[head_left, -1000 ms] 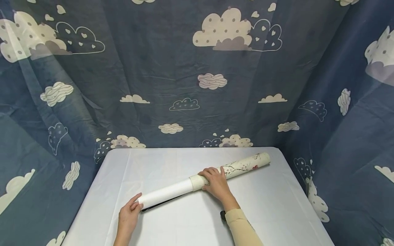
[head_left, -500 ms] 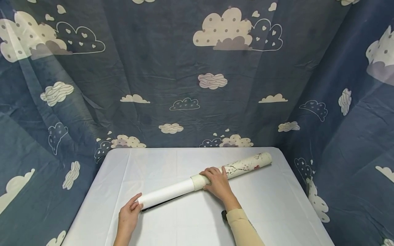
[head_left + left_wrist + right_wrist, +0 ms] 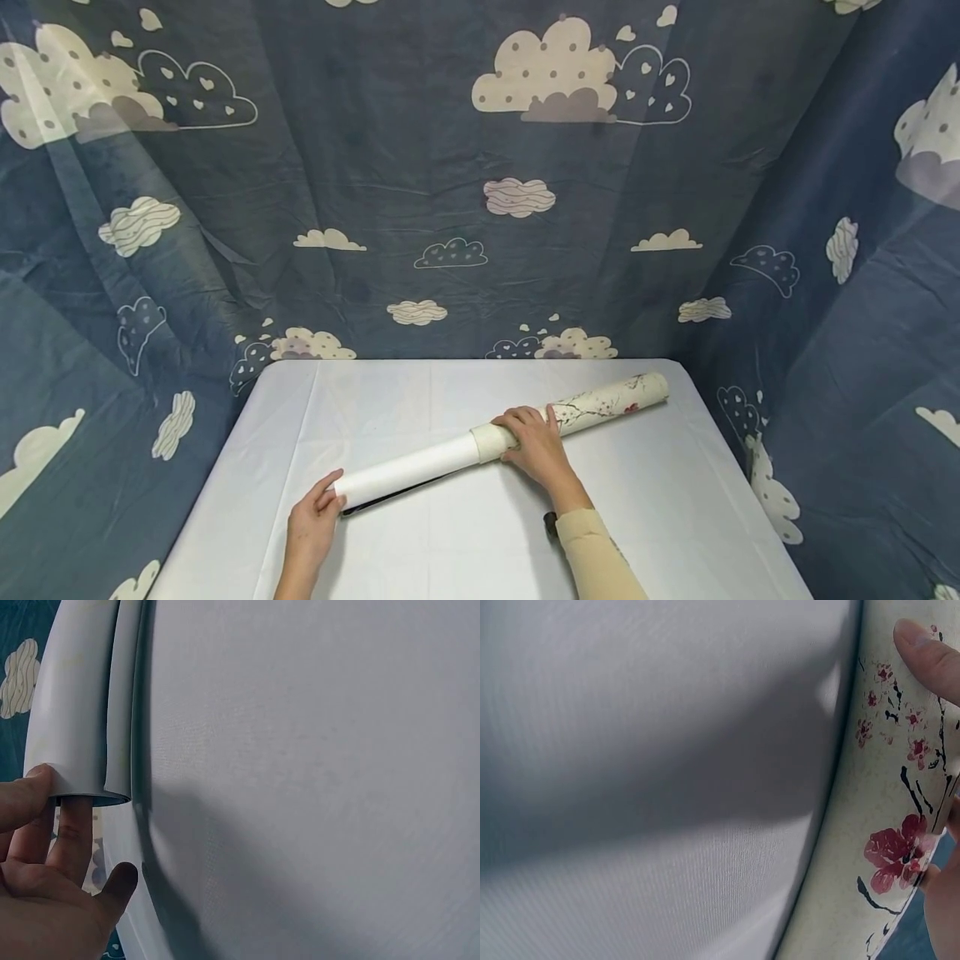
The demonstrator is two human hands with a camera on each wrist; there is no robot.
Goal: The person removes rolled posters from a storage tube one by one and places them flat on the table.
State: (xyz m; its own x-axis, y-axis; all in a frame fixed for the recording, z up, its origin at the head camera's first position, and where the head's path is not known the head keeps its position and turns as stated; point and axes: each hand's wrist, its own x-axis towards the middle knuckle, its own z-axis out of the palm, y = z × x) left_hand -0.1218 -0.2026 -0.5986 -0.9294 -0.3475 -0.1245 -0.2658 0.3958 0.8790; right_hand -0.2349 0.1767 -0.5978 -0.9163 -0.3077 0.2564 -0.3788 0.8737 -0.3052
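Slanting across the table is a rolled white sheet (image 3: 408, 469), its right part inside a cream tube printed with blossoms (image 3: 618, 402). My left hand (image 3: 311, 527) pinches the sheet's left end. In the left wrist view, one fingertip of that hand (image 3: 52, 877) lies outside the rim and another reaches inside the roll (image 3: 71, 720), whose overlapping long edge faces the table. My right hand (image 3: 538, 450) grips the tube close to its left rim. Red flowers and dark twigs on the tube (image 3: 840, 825) show beside the thumb in the right wrist view.
A white-covered table (image 3: 390, 558) carries the roll and tube. Behind it and along both sides hangs a dark blue curtain (image 3: 390, 167) with a cloud print. A dark band (image 3: 551, 525) shows at the right wrist, beside a beige sleeve (image 3: 600, 557).
The right hand and the tube have slid slightly to the right, while the left hand has shifted a touch left. A little more of the white sheet shows between them.
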